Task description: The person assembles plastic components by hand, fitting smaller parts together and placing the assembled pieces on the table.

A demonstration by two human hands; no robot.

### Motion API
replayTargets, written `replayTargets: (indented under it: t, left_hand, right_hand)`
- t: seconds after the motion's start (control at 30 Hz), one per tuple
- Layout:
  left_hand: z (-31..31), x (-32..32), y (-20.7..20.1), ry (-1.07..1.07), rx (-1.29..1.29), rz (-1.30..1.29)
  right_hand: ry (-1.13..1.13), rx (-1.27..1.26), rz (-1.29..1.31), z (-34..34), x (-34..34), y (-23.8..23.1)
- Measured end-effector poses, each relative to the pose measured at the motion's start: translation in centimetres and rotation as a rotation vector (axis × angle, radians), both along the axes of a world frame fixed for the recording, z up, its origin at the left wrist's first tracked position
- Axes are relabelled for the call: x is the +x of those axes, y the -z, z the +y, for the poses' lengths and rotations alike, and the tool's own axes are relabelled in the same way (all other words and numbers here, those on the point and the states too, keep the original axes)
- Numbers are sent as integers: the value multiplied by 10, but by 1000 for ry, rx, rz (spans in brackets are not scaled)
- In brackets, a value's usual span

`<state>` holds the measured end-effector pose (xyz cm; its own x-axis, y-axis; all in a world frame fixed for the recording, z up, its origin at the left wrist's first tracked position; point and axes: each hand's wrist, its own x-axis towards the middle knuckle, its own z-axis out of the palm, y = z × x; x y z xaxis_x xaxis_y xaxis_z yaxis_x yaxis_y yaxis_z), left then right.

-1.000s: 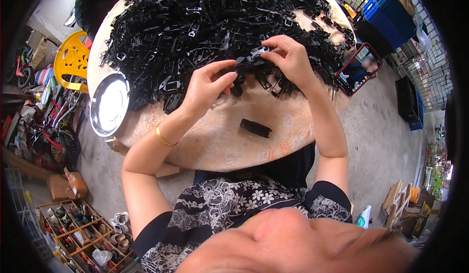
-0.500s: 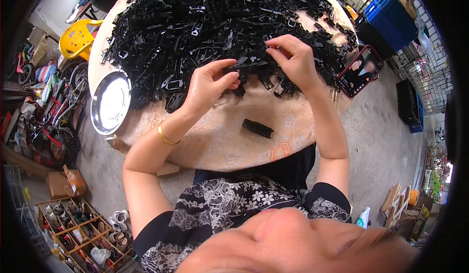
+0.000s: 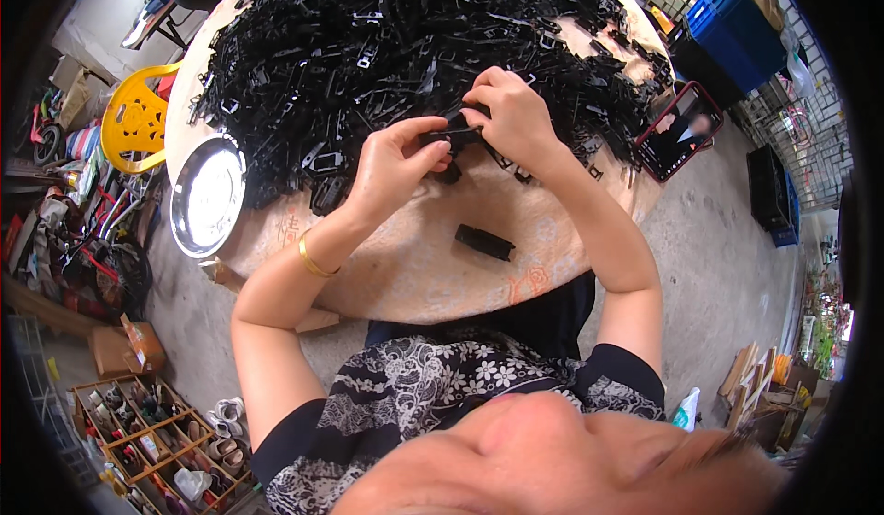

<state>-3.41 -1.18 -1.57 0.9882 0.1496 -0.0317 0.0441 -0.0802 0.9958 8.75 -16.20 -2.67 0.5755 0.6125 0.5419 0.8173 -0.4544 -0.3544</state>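
Observation:
A big heap of small black plastic parts (image 3: 341, 64) covers most of the round table (image 3: 405, 280), which has a pale patterned cloth. At the heap's near edge, my left hand (image 3: 398, 158) pinches a slim black plastic part (image 3: 451, 134) between thumb and fingers. My right hand (image 3: 512, 119) closes on the other end of that part, so the two hands nearly meet. The part's exact shape is partly covered by my fingers. Between my forearms, a short black block-like piece (image 3: 485, 243) lies alone on the cloth.
At the table's left edge sits a shiny round metal tray (image 3: 209, 194). A phone (image 3: 680, 133) with a lit screen stands tilted at the right edge. Beyond the table are a yellow chair (image 3: 136, 119), blue crates (image 3: 737, 31) and a shoe rack (image 3: 152, 437).
My right hand has moved left and closed on the part beside my left hand. My left hand has hardly moved. The yellow chair has shifted slightly down and left.

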Motion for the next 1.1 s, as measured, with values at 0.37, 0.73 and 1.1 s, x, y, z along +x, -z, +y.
replayTargets:
  t: [0.37,0.73,1.1]
  left_hand:
    - [3,3,0,-59,-144,-14]
    - [-6,-1,-1,-128,-266,-112]
    - [3,-3,-3,-45,-322,-78]
  right_hand:
    - [-20,320,399,-22,13,-18]
    - [-78,437,578,-3,-35,-13]
    - [-2,117,115,-7,-32,-24]
